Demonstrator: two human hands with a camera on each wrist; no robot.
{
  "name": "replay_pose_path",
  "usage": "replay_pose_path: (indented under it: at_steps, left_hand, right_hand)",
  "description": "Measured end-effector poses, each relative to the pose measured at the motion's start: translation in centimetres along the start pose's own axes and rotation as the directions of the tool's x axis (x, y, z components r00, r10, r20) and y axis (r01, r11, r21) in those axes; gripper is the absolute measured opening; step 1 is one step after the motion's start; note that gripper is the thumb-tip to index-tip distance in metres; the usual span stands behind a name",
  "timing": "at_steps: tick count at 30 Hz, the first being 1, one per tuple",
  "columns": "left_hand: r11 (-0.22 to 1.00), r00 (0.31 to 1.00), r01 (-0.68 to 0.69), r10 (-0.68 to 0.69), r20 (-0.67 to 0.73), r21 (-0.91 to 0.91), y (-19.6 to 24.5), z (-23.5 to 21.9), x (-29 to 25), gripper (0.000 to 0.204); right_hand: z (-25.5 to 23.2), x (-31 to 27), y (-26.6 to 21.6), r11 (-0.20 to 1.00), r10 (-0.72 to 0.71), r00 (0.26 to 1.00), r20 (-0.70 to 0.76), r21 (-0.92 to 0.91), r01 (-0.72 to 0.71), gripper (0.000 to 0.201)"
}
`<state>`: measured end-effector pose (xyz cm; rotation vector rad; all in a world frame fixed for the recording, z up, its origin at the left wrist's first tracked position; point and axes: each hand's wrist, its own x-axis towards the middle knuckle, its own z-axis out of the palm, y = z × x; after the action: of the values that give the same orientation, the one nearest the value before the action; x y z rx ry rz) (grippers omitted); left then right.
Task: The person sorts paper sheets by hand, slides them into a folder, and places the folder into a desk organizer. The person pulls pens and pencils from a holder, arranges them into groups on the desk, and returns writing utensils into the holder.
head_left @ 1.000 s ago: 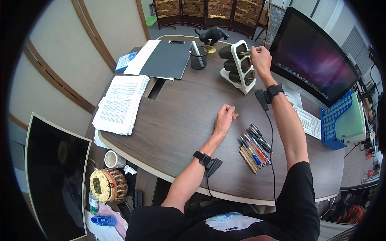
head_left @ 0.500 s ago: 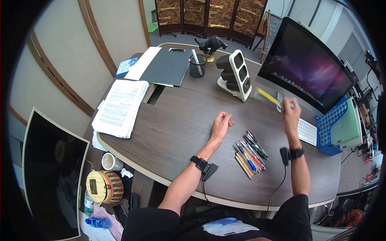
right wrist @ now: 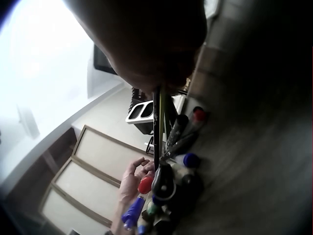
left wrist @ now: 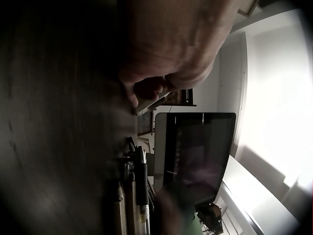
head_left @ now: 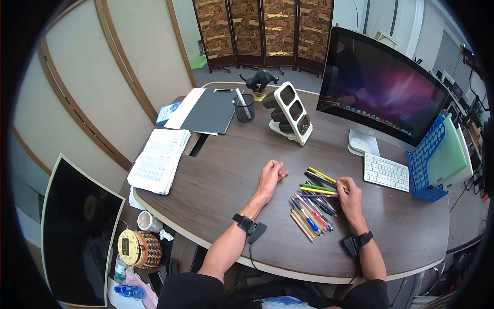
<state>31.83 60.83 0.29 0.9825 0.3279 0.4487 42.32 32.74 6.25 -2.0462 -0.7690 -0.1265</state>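
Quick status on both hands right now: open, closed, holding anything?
Left hand: open, fingers loosely curled, holding nothing.
Right hand: closed, pinching a few coloured pencils by the pens; exact count unclear.

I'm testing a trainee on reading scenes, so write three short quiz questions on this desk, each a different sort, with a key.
1. What is pinched in the right hand?
A) the computer mouse
B) coloured pencils
C) the paper stack

2. True or false: the left hand holds nothing.

3. Fill the gap: the slotted white holder stands between the black mesh cup and the large computer ____.

Key: 1 B; 2 true; 3 monitor.
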Motion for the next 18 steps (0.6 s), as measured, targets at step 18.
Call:
replay_pose_path:
  at_steps: [18]
  left_hand:
    - [0.824,0.929,-0.191,-0.025,0.37,0.534,3.2,3.4,-3.5,0.043]
  right_hand:
    - [-1.3,-1.4,2.8,0.991,-0.102,0.993,0.058,0.097,0.096,0.013]
